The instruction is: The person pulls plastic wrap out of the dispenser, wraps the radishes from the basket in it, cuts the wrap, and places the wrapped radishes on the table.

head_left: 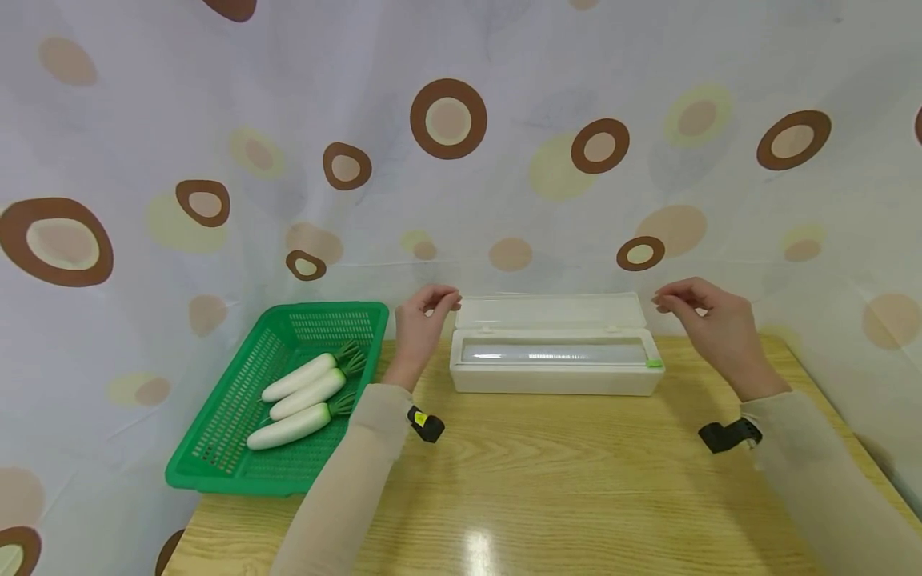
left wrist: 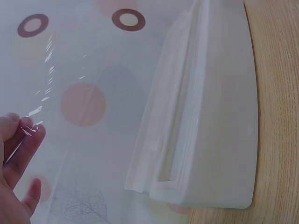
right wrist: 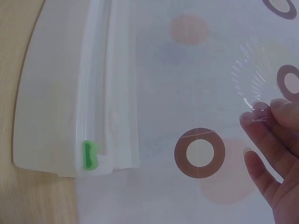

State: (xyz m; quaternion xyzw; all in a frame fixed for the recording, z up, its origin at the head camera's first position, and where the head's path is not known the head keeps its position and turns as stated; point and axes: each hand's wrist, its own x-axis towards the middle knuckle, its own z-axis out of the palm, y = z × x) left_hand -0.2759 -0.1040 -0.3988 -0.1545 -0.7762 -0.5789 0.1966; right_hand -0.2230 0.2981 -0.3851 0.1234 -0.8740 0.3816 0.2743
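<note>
In both wrist views, clear cling film [left wrist: 35, 112] shows as bright creases at the fingertips. One edge of it is pinched between the thumb and fingers of my left hand [head_left: 418, 328]. Opposite, the right hand [head_left: 720, 336] pinches the film [right wrist: 256, 81] as well. Both hands are raised at either end of a white film dispenser box [head_left: 555, 381], apart from it. Its lid [head_left: 551, 312] stands up at the back, and a roll of film [head_left: 555, 354] lies inside. A green slide cutter [head_left: 654, 363] sits at the box's right front corner.
Left of the box, a green plastic basket [head_left: 238, 485] holds three white radishes [head_left: 288, 426] with trimmed green stems. Everything stands on a wooden table [head_left: 562, 480]. A patterned curtain [head_left: 504, 200] hangs close behind the box and basket.
</note>
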